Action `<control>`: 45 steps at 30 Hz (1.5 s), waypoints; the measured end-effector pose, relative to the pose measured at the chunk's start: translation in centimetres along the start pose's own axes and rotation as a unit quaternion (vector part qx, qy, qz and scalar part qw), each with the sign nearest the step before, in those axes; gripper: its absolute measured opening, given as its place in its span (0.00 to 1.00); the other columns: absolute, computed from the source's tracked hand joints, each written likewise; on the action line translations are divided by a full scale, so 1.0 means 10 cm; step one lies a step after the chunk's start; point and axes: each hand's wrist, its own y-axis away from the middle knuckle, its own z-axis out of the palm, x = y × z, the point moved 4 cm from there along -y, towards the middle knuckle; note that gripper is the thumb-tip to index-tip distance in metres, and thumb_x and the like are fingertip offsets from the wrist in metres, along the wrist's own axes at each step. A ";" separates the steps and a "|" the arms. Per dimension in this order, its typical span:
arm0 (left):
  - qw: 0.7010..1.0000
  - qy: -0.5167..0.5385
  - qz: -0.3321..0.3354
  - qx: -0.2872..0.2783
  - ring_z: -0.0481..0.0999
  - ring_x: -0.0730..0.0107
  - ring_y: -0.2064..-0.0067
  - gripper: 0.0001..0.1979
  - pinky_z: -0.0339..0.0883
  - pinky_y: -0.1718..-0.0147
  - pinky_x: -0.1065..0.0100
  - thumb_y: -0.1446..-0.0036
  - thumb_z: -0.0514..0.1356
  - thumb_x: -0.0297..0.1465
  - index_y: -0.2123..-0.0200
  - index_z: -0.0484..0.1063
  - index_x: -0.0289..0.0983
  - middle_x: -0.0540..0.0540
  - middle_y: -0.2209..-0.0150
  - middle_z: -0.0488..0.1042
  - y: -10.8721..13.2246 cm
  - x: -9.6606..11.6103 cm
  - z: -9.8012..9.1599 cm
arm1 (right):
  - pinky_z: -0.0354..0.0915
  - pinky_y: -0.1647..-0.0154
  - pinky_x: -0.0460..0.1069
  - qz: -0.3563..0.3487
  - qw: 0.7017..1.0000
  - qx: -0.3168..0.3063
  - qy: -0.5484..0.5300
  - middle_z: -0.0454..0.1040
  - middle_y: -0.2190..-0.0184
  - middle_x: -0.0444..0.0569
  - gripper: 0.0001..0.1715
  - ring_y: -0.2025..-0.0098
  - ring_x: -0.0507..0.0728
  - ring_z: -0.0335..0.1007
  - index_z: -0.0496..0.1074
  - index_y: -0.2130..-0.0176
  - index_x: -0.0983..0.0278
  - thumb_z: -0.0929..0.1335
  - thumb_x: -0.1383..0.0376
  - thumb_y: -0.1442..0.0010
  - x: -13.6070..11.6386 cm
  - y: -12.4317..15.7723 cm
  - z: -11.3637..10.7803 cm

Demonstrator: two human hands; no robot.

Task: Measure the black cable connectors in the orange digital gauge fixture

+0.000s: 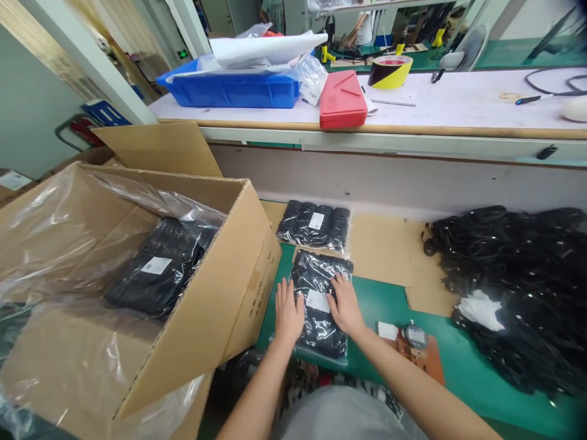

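Note:
A clear plastic bag of black coiled cables [320,282] with a white label lies on the green table in front of me. My left hand [288,312] lies flat on the bag's left edge, fingers stretched out. My right hand [345,304] presses flat on its right side, fingers apart. A second bagged bundle of cables [315,227] rests just beyond, on a sheet of cardboard. To the left, a large cardboard box [220,305] lined with clear plastic holds more labelled bags of black cables [160,269].
A big heap of loose black cables [513,281] covers the table's right side. A small dial gauge [416,336] on a brown board sits near my right forearm. Behind, a raised bench carries a blue tray [229,90], a red case [343,99] and yellow-black tape [390,71].

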 end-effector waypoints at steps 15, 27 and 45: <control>0.948 -0.272 0.165 -0.022 0.40 0.49 0.29 0.32 0.42 0.34 0.43 0.32 0.42 0.39 0.30 0.42 0.29 0.31 0.29 0.41 -0.56 -0.01 0.34 | 0.41 0.30 0.62 -0.057 0.977 -0.015 0.203 0.50 0.31 0.55 0.34 0.29 0.63 0.42 0.52 0.32 0.67 0.56 0.55 0.30 0.04 -0.10 0.36; 0.902 -0.333 0.262 -0.079 0.42 0.55 0.29 0.31 0.34 0.32 0.48 0.34 0.48 0.39 0.31 0.50 0.36 0.42 0.29 0.45 -0.81 0.15 0.65 | 0.33 0.31 0.63 -0.033 0.972 0.006 0.233 0.45 0.29 0.57 0.36 0.28 0.64 0.36 0.49 0.31 0.67 0.58 0.55 0.32 0.29 -0.68 0.15; 0.885 -0.374 0.271 -0.064 0.44 0.51 0.29 0.30 0.38 0.34 0.43 0.33 0.43 0.36 0.31 0.47 0.34 0.37 0.29 0.45 -0.06 0.23 0.59 | 0.39 0.29 0.61 -0.003 0.996 0.041 0.083 0.46 0.29 0.56 0.32 0.28 0.61 0.36 0.51 0.32 0.69 0.54 0.60 0.31 0.24 -0.17 0.03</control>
